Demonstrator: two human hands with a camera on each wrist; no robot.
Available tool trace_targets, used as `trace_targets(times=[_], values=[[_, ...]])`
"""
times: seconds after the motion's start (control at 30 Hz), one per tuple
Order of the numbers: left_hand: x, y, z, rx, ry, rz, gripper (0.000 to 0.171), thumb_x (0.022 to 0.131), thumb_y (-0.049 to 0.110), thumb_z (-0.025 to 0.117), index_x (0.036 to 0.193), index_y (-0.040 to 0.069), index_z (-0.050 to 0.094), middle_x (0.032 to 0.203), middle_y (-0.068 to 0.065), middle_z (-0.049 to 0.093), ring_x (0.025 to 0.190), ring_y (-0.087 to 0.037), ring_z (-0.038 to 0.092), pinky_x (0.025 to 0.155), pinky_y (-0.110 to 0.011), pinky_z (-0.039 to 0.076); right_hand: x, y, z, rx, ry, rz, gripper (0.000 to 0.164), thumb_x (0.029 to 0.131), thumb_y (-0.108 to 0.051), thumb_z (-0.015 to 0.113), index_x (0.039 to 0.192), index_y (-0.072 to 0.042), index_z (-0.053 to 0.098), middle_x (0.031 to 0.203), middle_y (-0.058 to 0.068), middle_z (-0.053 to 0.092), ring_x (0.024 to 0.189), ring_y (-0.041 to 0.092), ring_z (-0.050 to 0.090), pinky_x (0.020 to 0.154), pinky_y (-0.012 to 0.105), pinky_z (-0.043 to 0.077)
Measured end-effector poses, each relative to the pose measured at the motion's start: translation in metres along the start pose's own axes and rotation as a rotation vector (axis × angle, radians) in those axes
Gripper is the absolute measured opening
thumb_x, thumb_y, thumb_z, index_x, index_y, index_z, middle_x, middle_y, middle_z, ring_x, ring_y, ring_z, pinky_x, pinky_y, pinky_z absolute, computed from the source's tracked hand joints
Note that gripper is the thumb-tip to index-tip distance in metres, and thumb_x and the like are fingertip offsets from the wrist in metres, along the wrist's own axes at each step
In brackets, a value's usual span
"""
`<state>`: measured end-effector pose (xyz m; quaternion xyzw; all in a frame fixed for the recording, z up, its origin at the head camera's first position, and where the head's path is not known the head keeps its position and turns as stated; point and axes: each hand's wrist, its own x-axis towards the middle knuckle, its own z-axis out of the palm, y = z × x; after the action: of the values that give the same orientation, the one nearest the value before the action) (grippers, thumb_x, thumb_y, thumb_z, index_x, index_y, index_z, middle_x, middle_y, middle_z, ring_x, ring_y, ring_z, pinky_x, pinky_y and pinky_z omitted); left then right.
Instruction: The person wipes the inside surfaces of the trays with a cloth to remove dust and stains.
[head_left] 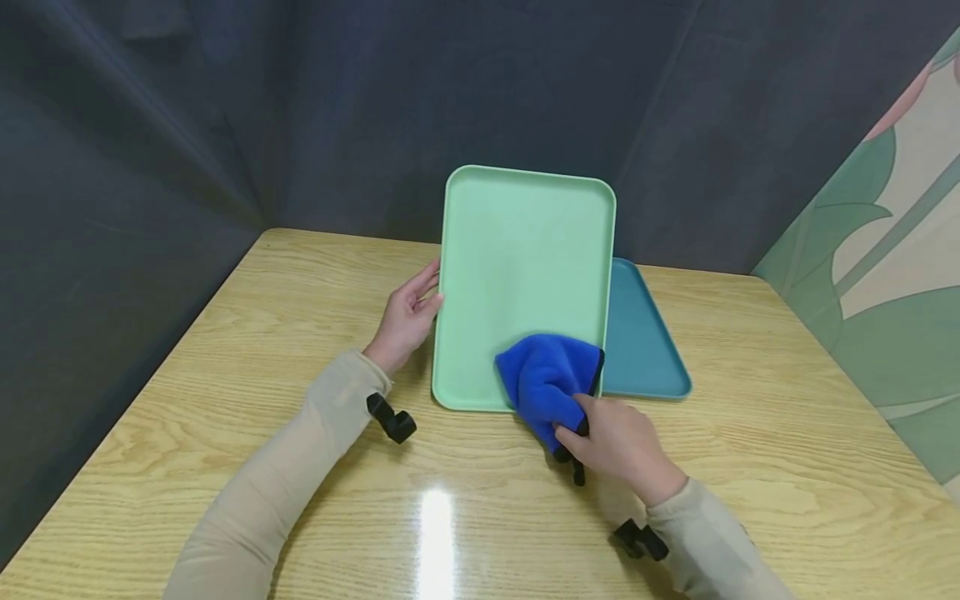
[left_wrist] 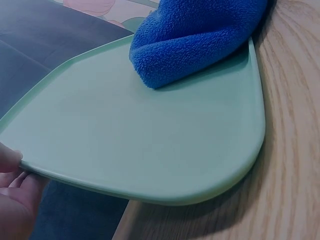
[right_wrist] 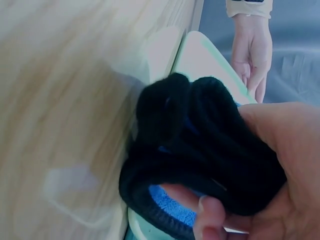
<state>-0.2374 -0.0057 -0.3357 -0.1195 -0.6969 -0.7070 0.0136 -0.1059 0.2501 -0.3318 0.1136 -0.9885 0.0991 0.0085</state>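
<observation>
A light green rectangular tray point(head_left: 525, 258) stands tilted up, its lower edge at the wooden table. My left hand point(head_left: 406, 321) holds the tray by its left edge, thumb on the front and fingers behind, as the left wrist view also shows. My right hand point(head_left: 618, 442) grips a bunched blue cloth point(head_left: 543, 379) with black trim against the lower right part of the tray's face. In the right wrist view, the cloth's black edging point(right_wrist: 200, 150) folds between thumb and fingers. Behind the green tray lies a teal-blue tray point(head_left: 641, 342), partly hidden by it.
The wooden table point(head_left: 300, 317) runs back to a dark curtain point(head_left: 360, 108). On the right is a panel with a leaf and flower pattern point(head_left: 900, 250). Black clips point(head_left: 392, 419) sit at both sleeves' wrists.
</observation>
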Motion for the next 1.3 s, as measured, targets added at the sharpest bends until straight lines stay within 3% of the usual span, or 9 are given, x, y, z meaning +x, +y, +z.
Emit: trace_targets(times=[0.3, 0.7, 0.9, 1.07, 1.3], values=[[0.0, -0.002, -0.001, 0.004, 0.007, -0.002, 0.053, 0.096, -0.002, 0.045, 0.146, 0.011, 0.032, 0.146, -0.01, 0.043, 0.132, -0.019, 0.045, 0.106, -0.033, 0.043, 0.007, -0.015, 0.002, -0.004, -0.01, -0.069, 0.027, 0.081, -0.029, 0.068, 0.093, -0.005, 0.064, 0.059, 0.002, 0.055, 0.052, 0.014, 0.052, 0.044, 0.027, 0.039], [0.001, -0.002, 0.001, -0.003, 0.007, 0.049, 0.054, 0.094, -0.006, 0.045, 0.145, 0.006, 0.033, 0.145, -0.014, 0.042, 0.134, -0.022, 0.041, 0.096, -0.016, 0.046, 0.02, -0.047, 0.006, 0.04, -0.048, -0.152, 0.024, 0.081, -0.027, 0.068, 0.071, -0.013, 0.052, 0.054, -0.004, 0.043, 0.048, 0.011, 0.043, 0.041, 0.021, 0.03], [0.001, -0.002, 0.0, 0.0, 0.003, 0.049, 0.054, 0.094, -0.006, 0.045, 0.145, 0.006, 0.032, 0.146, -0.013, 0.041, 0.135, -0.021, 0.041, 0.101, -0.022, 0.045, 0.025, -0.062, 0.008, 0.074, -0.065, -0.223, 0.029, 0.081, -0.028, 0.067, 0.066, -0.015, 0.046, 0.053, -0.007, 0.036, 0.045, 0.009, 0.04, 0.039, 0.019, 0.027], [0.001, -0.002, 0.0, -0.001, -0.002, 0.046, 0.054, 0.094, -0.005, 0.044, 0.145, 0.007, 0.032, 0.147, -0.012, 0.04, 0.135, -0.021, 0.04, 0.106, -0.031, 0.043, 0.026, -0.065, 0.008, 0.061, -0.068, -0.201, 0.032, 0.08, -0.03, 0.069, 0.064, -0.015, 0.046, 0.052, -0.006, 0.036, 0.044, 0.009, 0.04, 0.038, 0.02, 0.027], [0.0, -0.001, 0.0, -0.002, -0.005, 0.044, 0.054, 0.094, -0.006, 0.044, 0.146, 0.006, 0.031, 0.146, -0.013, 0.041, 0.135, -0.021, 0.041, 0.1, -0.022, 0.046, 0.023, -0.061, 0.002, 0.047, -0.098, -0.127, 0.033, 0.08, -0.034, 0.069, 0.064, -0.015, 0.047, 0.052, -0.005, 0.038, 0.047, 0.012, 0.042, 0.04, 0.022, 0.029]])
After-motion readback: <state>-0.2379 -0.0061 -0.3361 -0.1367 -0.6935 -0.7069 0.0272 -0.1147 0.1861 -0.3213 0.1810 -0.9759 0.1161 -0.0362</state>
